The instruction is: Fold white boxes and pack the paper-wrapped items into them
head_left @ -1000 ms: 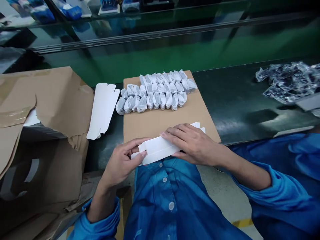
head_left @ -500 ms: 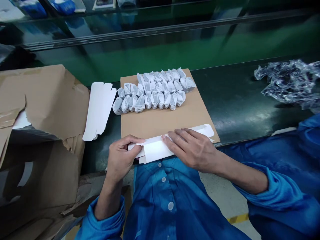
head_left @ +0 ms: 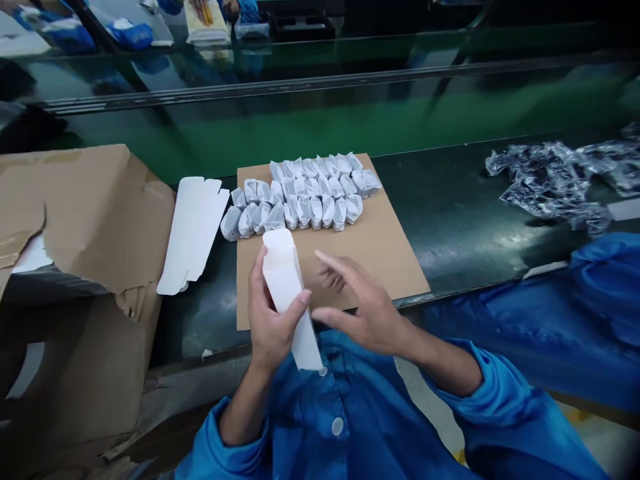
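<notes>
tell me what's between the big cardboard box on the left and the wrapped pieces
In the head view, flat white cartons lie between the cardboard box and the wrapped pieces, with some dark table showing beside them.

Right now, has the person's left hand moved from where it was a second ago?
Yes: judged against the cardboard sheet, the left hand has moved rightward and forward, closer to the wrapped items.

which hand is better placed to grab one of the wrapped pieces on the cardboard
Probably the right hand: it looks empty, fingers apart, on the near side of the wrapped pieces. The left hand is occupied, its fingers and thumb closed around a white box.
</notes>
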`<state>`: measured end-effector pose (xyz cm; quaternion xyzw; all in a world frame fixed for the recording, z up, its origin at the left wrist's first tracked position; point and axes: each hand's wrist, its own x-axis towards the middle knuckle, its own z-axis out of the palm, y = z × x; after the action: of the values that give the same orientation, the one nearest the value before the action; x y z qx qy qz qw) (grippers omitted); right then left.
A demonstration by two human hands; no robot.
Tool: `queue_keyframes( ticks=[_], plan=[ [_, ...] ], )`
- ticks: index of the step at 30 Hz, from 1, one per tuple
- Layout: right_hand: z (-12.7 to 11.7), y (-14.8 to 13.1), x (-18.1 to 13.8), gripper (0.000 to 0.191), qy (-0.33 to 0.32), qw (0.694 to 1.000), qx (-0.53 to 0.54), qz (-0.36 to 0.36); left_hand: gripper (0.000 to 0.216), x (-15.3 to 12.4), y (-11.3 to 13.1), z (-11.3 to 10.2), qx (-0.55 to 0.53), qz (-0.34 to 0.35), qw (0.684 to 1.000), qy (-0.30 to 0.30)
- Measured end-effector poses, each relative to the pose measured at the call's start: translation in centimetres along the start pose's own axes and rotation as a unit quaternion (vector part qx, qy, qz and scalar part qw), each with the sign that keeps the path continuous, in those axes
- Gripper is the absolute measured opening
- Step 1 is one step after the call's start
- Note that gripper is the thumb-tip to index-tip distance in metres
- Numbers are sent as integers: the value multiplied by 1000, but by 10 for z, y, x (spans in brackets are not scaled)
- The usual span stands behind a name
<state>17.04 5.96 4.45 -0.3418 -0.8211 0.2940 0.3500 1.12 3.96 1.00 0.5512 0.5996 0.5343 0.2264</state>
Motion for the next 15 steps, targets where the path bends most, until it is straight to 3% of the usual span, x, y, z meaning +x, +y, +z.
queue_keyframes(
  ticks=[2,6,10,13,15],
  plan=[
    [-10,0,11,48,8,997,64,31,67,1,-2,-5,17,32,999,-13],
    [-23,8,29,28,-58,980,183,45,43,-2,-1,-11,38,78,996,-21],
    [-28,22,45,28,34,935,312,166,36,0,4,-15,74,81,991,-74],
    [-24,25,54,39,-16,902,380,207,36,2,5,-15,94,98,984,-113],
    [-21,23,56,37,-55,900,385,197,37,2,3,-13,105,100,982,-123]
  ],
)
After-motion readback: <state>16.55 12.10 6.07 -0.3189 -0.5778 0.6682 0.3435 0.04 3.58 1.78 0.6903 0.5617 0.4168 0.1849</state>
